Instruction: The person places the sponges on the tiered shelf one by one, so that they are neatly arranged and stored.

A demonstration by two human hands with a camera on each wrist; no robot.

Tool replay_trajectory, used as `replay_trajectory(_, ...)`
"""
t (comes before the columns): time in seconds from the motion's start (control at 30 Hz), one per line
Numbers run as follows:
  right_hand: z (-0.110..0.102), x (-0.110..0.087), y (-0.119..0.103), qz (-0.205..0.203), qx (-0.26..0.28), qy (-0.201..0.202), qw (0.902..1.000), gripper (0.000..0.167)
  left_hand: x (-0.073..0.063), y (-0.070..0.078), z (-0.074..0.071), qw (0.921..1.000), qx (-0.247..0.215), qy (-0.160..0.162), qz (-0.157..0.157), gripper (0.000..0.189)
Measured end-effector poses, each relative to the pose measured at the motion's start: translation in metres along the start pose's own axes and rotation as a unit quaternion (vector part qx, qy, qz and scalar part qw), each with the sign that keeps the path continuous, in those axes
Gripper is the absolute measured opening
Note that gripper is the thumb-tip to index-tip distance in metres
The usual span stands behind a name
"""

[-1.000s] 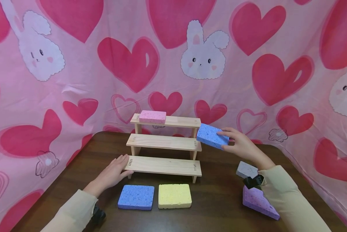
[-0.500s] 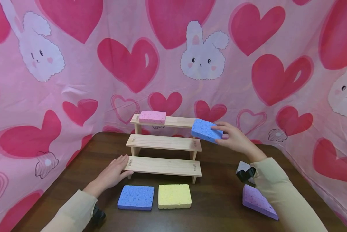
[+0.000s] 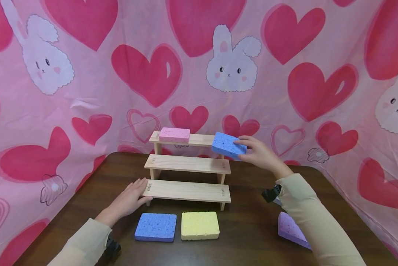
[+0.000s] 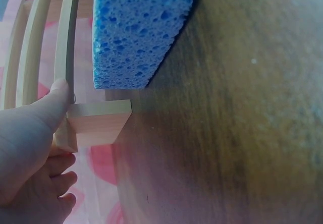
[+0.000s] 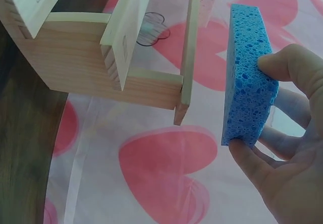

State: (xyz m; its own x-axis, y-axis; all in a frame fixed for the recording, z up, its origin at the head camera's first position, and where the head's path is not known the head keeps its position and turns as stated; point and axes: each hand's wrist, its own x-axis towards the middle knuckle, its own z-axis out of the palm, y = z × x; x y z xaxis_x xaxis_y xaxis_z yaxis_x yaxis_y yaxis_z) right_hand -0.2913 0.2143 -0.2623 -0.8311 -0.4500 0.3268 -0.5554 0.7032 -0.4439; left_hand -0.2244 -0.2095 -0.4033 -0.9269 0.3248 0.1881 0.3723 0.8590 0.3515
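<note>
Shifted leftward, a blue rectangular sponge (image 3: pixel 226 145) is pinched by the outstretched right hand (image 3: pixel 261 154); to its left, a tiered wooden rack (image 3: pixel 185 190) is gripped by the left hand (image 3: pixel 127 198).

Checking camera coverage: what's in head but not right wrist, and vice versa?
Head only: left hand, yellow sponge, purple sponge, and the blue sponge lying on the table.
Right wrist only: the outer side of the wooden stand, and a visible gap between its top board and the held sponge.
Both: held sponge, right hand, stand, table, heart-print cloth.
</note>
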Motion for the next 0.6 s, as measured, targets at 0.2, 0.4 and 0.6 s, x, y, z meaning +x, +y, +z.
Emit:
replay_trajectory(0.2,0.006,0.01,0.0,0.002,0.008,-0.007,0.9999,0.052,0.001,-0.001,0.001,1.0,-0.004,0.0,-0.003,0.071)
replay_trajectory(0.4,0.011,0.018,-0.002,0.002,0.014,-0.007,0.9999,0.054,0.0,-0.002,0.002,1.0,-0.005,-0.003,-0.006,0.071)
replay_trajectory(0.6,0.016,0.026,-0.004,0.001,0.005,-0.011,0.9999,0.053,0.001,-0.002,0.002,1.0,-0.003,-0.003,-0.008,0.071)
